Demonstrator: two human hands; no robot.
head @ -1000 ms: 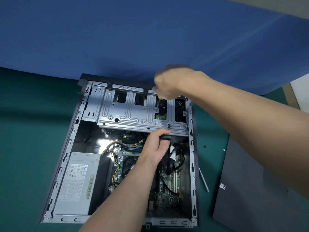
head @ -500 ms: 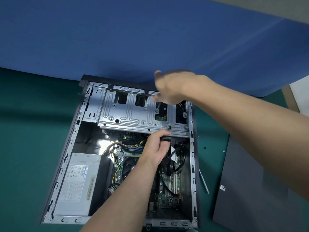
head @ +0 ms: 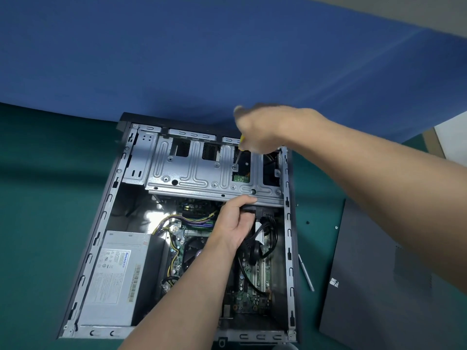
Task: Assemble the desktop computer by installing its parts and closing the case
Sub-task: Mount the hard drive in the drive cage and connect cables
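Observation:
The open computer case (head: 111, 198) lies on its side on the green mat. A metal drive cage (head: 192, 173) spans its far end. My right hand (head: 262, 130) grips a yellow-handled screwdriver (head: 240, 152) whose tip stands on a screw (head: 235, 168) in the cage's top plate. My left hand (head: 235, 221) grips the front edge of what sits under the cage, thumb on top. The power supply (head: 113, 276) sits at the near left, the motherboard (head: 252, 281) with black cables (head: 265, 231) to its right.
The dark grey side panel (head: 379, 286) lies flat to the right of the case. A thin silver tool (head: 307, 274) lies between panel and case. Two small screws (head: 336, 227) rest on the mat near the panel. A blue cloth (head: 202, 59) hangs behind.
My right hand has turned and shifted slightly over the cage, and the screwdriver shaft now shows under it, on the screw. My left hand has stayed at the cage's front edge.

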